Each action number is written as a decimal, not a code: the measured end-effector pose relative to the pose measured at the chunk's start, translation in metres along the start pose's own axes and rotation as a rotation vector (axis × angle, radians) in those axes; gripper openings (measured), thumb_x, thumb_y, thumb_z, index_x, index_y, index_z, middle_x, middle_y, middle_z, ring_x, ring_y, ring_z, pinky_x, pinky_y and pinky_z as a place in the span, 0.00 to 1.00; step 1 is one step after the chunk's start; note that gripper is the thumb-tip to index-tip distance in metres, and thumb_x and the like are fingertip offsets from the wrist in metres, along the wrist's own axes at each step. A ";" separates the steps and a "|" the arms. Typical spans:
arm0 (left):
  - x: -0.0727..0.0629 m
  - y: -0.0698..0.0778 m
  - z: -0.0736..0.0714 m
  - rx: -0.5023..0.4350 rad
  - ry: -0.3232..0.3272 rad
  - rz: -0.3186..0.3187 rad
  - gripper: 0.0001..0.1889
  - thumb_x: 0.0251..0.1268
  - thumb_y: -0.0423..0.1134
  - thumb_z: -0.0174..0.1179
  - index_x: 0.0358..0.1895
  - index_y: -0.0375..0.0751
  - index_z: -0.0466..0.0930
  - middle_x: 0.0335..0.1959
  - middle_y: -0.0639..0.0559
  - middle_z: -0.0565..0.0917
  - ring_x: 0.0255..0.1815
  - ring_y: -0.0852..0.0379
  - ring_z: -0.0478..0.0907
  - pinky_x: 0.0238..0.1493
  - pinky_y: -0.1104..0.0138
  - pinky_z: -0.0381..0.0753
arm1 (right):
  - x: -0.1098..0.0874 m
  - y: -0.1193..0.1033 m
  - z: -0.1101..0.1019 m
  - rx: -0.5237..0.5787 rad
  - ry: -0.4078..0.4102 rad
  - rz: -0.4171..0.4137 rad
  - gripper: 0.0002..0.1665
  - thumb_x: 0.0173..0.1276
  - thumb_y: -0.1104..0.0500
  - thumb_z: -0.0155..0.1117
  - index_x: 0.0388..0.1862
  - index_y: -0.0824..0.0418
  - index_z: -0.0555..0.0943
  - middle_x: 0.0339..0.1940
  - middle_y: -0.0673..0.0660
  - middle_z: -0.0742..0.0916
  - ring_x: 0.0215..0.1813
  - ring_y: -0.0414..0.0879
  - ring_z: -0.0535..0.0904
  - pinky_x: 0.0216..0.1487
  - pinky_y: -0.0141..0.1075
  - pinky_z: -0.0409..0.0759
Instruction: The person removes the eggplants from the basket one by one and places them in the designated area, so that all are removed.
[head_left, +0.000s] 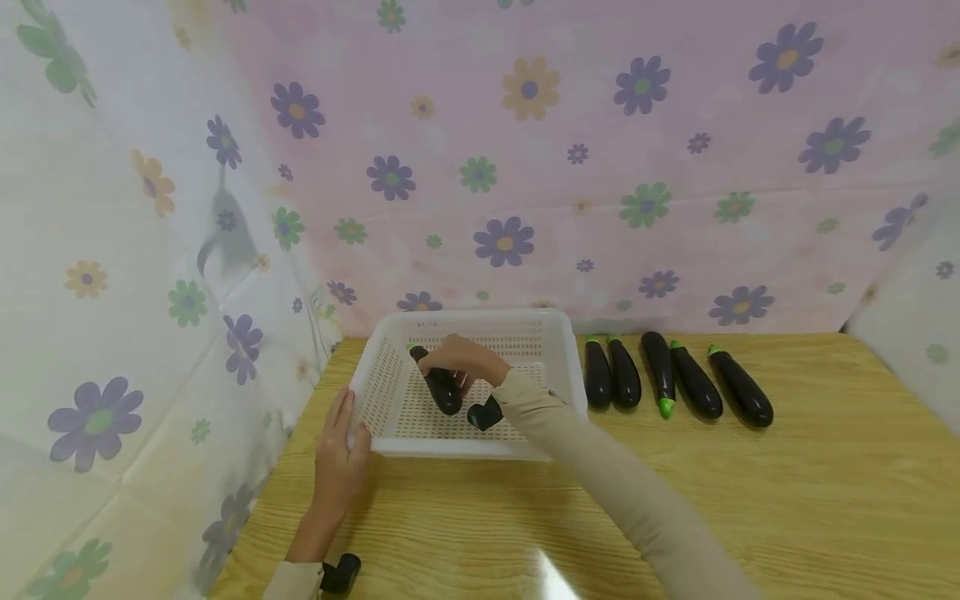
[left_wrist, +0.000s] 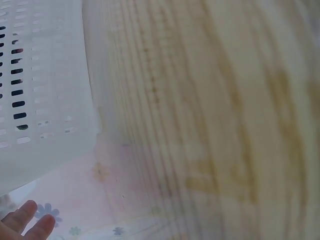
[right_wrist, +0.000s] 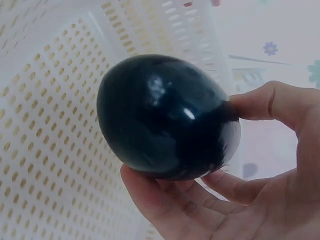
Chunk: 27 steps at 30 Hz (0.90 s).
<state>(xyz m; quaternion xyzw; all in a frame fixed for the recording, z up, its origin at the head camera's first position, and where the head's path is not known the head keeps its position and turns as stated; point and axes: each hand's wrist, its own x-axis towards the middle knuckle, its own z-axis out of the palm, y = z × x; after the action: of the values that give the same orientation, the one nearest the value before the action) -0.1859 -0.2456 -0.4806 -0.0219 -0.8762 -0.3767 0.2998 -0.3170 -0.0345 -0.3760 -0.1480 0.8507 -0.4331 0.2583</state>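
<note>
Inside the white plastic basket [head_left: 465,448], my right hand [head_left: 467,358] grips a dark, glossy eggplant [head_left: 444,392] with a green stem end. In the right wrist view, the thumb lies on one side of the eggplant [right_wrist: 165,117] and the fingers curl under the other, above the perforated basket floor [right_wrist: 50,145]. My left hand [head_left: 342,454] rests against the basket's left side near the front corner, fingers extended. Only two fingertips [left_wrist: 40,227] of it show in the left wrist view, beside the basket wall [left_wrist: 50,100].
Several more eggplants [head_left: 697,382] lie in a row on the wooden table [head_left: 825,500], right of the basket. One of them [head_left: 658,371] has its green end toward me. A flowered cloth [head_left: 450,208] hangs behind the table and along its left side.
</note>
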 end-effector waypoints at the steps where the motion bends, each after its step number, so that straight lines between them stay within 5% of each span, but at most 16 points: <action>1: 0.000 0.000 0.000 -0.003 -0.002 -0.001 0.29 0.73 0.32 0.51 0.75 0.26 0.66 0.78 0.34 0.67 0.78 0.33 0.64 0.76 0.57 0.63 | -0.004 0.000 -0.003 -0.012 -0.006 -0.015 0.16 0.62 0.51 0.64 0.34 0.65 0.81 0.32 0.59 0.84 0.31 0.53 0.83 0.34 0.47 0.88; 7: -0.001 -0.001 0.000 -0.018 -0.011 -0.004 0.29 0.73 0.31 0.50 0.75 0.25 0.65 0.78 0.34 0.66 0.78 0.32 0.63 0.76 0.54 0.63 | -0.020 0.001 -0.021 -0.047 -0.019 -0.074 0.14 0.65 0.52 0.63 0.28 0.62 0.80 0.28 0.57 0.84 0.28 0.50 0.82 0.31 0.43 0.87; 14: -0.001 0.001 -0.001 -0.037 -0.014 0.012 0.29 0.73 0.31 0.50 0.75 0.24 0.65 0.78 0.31 0.66 0.78 0.30 0.62 0.71 0.39 0.65 | -0.038 0.006 -0.039 -0.034 -0.008 -0.092 0.19 0.68 0.51 0.62 0.45 0.66 0.83 0.38 0.60 0.87 0.33 0.51 0.83 0.32 0.42 0.87; 27: 0.000 0.001 -0.001 -0.047 0.011 0.017 0.29 0.72 0.30 0.51 0.74 0.24 0.66 0.77 0.32 0.67 0.77 0.30 0.63 0.76 0.68 0.59 | -0.066 0.009 -0.061 -0.016 0.006 -0.075 0.25 0.71 0.50 0.63 0.60 0.66 0.79 0.49 0.64 0.86 0.41 0.54 0.85 0.37 0.43 0.87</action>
<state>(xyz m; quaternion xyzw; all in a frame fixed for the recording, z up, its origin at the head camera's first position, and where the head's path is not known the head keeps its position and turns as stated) -0.1853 -0.2452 -0.4795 -0.0343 -0.8652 -0.3948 0.3071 -0.2973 0.0427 -0.3325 -0.1806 0.8488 -0.4359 0.2384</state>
